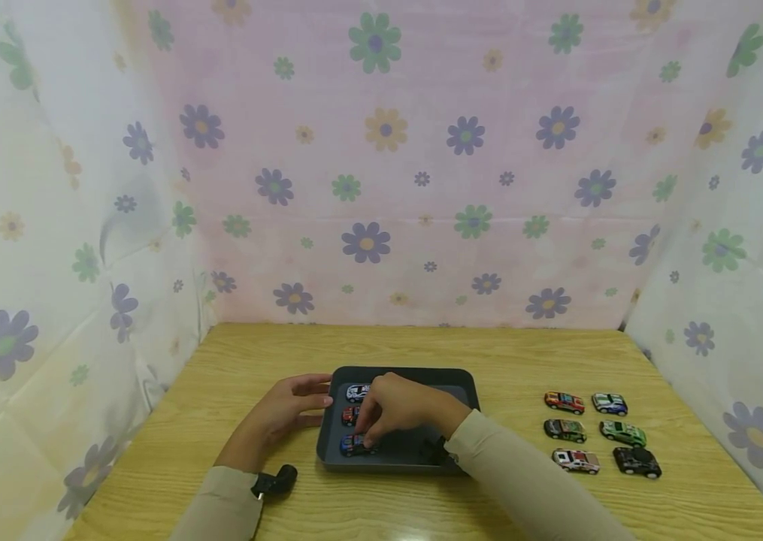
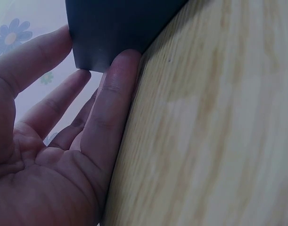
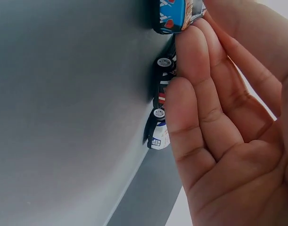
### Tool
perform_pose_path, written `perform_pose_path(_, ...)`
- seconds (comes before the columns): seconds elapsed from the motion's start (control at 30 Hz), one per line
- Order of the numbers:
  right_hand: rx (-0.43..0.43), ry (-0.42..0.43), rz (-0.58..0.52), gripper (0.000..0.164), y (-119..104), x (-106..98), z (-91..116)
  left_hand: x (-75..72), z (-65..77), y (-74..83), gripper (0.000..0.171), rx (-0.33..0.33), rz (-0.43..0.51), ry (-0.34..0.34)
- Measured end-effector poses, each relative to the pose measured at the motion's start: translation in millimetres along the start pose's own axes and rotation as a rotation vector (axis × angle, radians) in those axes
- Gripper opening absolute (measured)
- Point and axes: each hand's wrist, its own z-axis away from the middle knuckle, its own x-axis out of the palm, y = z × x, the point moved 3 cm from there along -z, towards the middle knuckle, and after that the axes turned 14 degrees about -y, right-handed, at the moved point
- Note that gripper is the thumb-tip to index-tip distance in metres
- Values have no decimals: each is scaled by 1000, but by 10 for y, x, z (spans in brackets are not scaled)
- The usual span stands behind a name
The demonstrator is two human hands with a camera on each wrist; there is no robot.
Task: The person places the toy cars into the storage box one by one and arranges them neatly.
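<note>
A dark grey tray (image 1: pixel 398 469) lies on the table. My left hand (image 1: pixel 285 409) is at its left side, fingers extended, fingertips touching the tray's outer wall (image 2: pixel 111 33) in the left wrist view. Inside the tray, my right hand (image 1: pixel 403 406) pinches a blue toy car (image 1: pixel 352 445) between thumb and fingers, low at the front left. That blue car's end (image 3: pixel 172 16) shows at the top of the right wrist view. Behind it in a column are a red toy car (image 1: pixel 349 415) and a white toy car (image 1: pixel 356 392), both partly hidden by the right hand.
Several toy cars stand in two columns on the right of the table, among them a red-orange one (image 1: pixel 564 403), a green one (image 1: pixel 623 433) and a black one (image 1: pixel 637 462). Flowered cloth (image 1: pixel 415 278) hangs behind the wooden table (image 1: pixel 503 500) and at both sides.
</note>
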Motion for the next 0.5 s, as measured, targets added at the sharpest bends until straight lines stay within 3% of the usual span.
perform_pose_path(0.5, -10, -1, -23, 10, -51, -31, 28, 11, 3, 3, 69, 6, 6, -9)
